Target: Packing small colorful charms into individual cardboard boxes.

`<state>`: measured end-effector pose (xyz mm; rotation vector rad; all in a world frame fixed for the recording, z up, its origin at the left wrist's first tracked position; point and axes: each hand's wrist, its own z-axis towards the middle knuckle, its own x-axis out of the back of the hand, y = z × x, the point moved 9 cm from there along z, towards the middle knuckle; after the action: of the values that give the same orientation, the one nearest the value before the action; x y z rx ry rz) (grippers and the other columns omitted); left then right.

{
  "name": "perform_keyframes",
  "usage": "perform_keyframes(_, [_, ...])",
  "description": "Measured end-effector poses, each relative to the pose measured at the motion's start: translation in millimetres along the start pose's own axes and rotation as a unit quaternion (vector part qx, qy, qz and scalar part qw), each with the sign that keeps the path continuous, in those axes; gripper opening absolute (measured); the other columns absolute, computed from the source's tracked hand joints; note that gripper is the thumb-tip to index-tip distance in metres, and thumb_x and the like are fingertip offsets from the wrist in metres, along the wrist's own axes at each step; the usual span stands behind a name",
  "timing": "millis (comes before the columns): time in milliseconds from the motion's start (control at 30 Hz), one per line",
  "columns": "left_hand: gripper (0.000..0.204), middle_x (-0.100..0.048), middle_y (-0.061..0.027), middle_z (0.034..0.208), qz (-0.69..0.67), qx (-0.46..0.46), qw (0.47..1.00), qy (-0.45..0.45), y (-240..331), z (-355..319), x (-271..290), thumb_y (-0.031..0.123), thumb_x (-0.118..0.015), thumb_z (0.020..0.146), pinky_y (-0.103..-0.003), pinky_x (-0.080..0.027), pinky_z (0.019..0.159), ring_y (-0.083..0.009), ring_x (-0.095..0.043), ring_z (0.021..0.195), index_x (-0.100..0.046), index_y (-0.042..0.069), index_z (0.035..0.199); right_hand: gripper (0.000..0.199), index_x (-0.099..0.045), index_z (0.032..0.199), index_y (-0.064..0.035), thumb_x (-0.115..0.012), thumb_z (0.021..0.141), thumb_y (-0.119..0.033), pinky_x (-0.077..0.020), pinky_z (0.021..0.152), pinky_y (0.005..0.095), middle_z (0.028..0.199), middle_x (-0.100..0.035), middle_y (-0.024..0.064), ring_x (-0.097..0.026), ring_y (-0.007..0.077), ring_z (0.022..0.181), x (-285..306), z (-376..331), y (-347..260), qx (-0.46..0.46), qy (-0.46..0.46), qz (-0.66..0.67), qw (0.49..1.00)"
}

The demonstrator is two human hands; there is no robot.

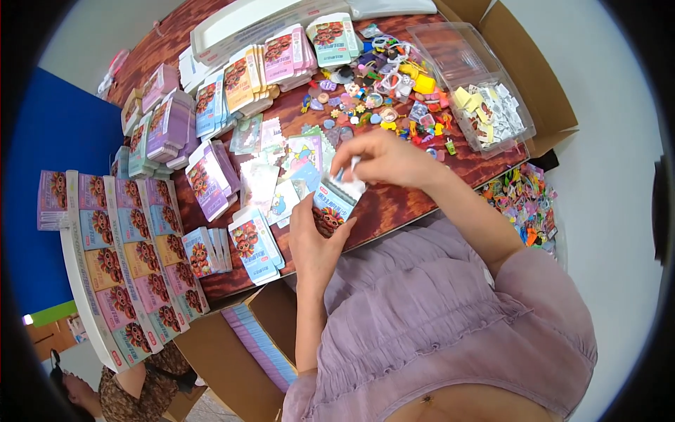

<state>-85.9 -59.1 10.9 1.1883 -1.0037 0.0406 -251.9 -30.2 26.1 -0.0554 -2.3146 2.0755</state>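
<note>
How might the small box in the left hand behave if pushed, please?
The box is probably light and easily dented, since its opened end shows thin card. Its flat faces suggest it would slide rather than roll.

Printed in blue with a small red label on the held box (336,204). Printed likewise on the blue box (254,243) and purple box (209,183) left of the held box, on the display boxes (105,266) farther left, on the green stack (332,41) beyond it. Too small to read reliably.
</note>
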Motion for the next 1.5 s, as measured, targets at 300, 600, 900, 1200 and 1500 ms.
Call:
perform_keyframes(300, [0.071,-0.059,-0.0176,0.114,-0.050,-0.010,0.999,-0.019,-3,-4,-6,0.014,-0.086,0.067,-0.042,-0.047,0.091,-0.0345,-0.057,0.107,-0.052,0.001,0.128,0.024,-0.069,0.105,-0.0052,-0.066,0.080,-0.003,-0.0503,0.076,0.0353,0.090,-0.068,0.0111,-0.067,0.0228,0.086,-14,-11,-10,-0.048,-0.010,-0.241,0.969])
perform_keyframes(600, [0.076,-0.051,-0.0199,0.127,-0.066,-0.033,0.997,0.017,1,-6,-4,0.008,-0.085,0.068,-0.043,-0.045,0.094,-0.0353,-0.054,0.113,-0.046,0.000,0.133,0.017,-0.067,0.100,-0.0012,-0.066,0.084,-0.006,-0.0493,0.071,0.0352,0.088,-0.066,0.0096,-0.065,0.0244,0.081,-15,-23,-41,0.084,0.002,-0.250,0.965])
perform_keyframes(900, [0.074,-0.050,-0.0202,0.121,-0.111,-0.001,0.990,0.090,-14,-11,-8,0.008,-0.085,0.068,-0.041,-0.044,0.094,-0.0359,-0.052,0.112,-0.044,-0.003,0.129,0.013,-0.063,0.094,-0.0043,-0.064,0.082,-0.006,-0.0506,0.067,0.0392,0.087,-0.060,0.0099,-0.063,0.0291,0.077,-29,-32,-71,0.181,0.222,-0.460,0.841])
perform_keyframes(1200, [0.077,-0.048,-0.0208,0.123,-0.114,0.019,0.989,0.096,-20,-14,-6,0.003,-0.082,0.067,-0.040,-0.044,0.095,-0.0351,-0.052,0.113,-0.041,-0.004,0.132,0.011,-0.064,0.087,-0.0053,-0.064,0.076,-0.007,-0.0467,0.070,0.0368,0.091,-0.058,0.0074,-0.060,0.0270,0.089,-63,-39,-71,0.268,0.232,-0.479,0.803])
perform_keyframes(1500, [0.074,-0.051,-0.0133,0.123,-0.259,0.054,0.963,0.046,-32,-13,-23,-0.003,-0.075,0.077,-0.029,-0.051,0.086,-0.0202,-0.057,0.106,-0.035,-0.004,0.140,0.045,-0.067,0.114,-0.0032,-0.073,0.080,-0.031,-0.0267,0.110,0.0557,0.149,-0.039,0.0177,-0.030,0.0387,0.139,-56,-36,-36,0.219,0.153,-0.381,0.885])
